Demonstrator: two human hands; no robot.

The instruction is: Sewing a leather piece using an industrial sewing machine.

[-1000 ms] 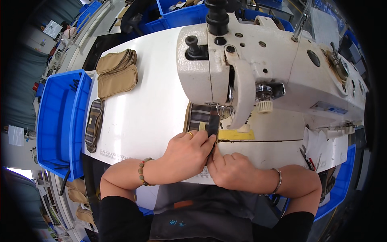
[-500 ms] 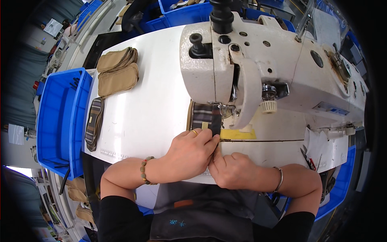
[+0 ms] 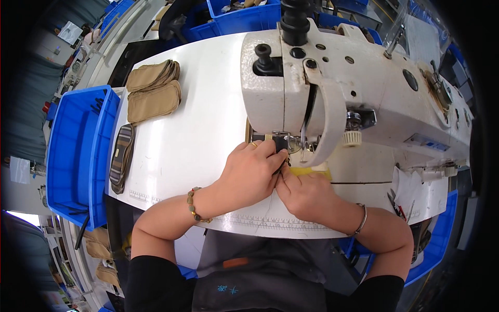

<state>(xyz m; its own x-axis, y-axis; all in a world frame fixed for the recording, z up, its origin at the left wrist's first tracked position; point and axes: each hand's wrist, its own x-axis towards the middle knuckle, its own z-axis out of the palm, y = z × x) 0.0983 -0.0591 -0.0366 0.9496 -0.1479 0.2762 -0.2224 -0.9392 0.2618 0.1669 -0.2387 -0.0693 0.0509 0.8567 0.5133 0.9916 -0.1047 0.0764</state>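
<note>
- Striped fabric piece (image 3: 280,142), dark and partly covered: on the white table (image 3: 202,119), under the front of the sewing machine (image 3: 327,88), directly ahead of the fingertips on the side away from the body.
- Governing relation: dark band at the right side of the piece, close by the presser foot (image 3: 294,145); visible part between fingertips and machine head; full long axis hidden by fingers and machine, so not tellable.
- Left hand (image 3: 249,171): nearer of the two, bent fingers over the near part of the piece, thumb side closed on its edge; ring on one finger, beaded bracelet (image 3: 191,204) at the wrist.
- Right hand (image 3: 309,195): fingers curled, tips against the left fingertips at the near right corner of the piece; pinched or merely resting, cannot tell.
- Yellow strip (image 3: 301,170): just beyond the right fingers, partly covered.
- Tan pouches (image 3: 154,101): two overlapping piles, far left of the table.
- Striped pouch (image 3: 122,158): near the left table edge, beside the blue bin (image 3: 78,156).
- Scissors (image 3: 398,205): right table edge, well apart from both hands.
</note>
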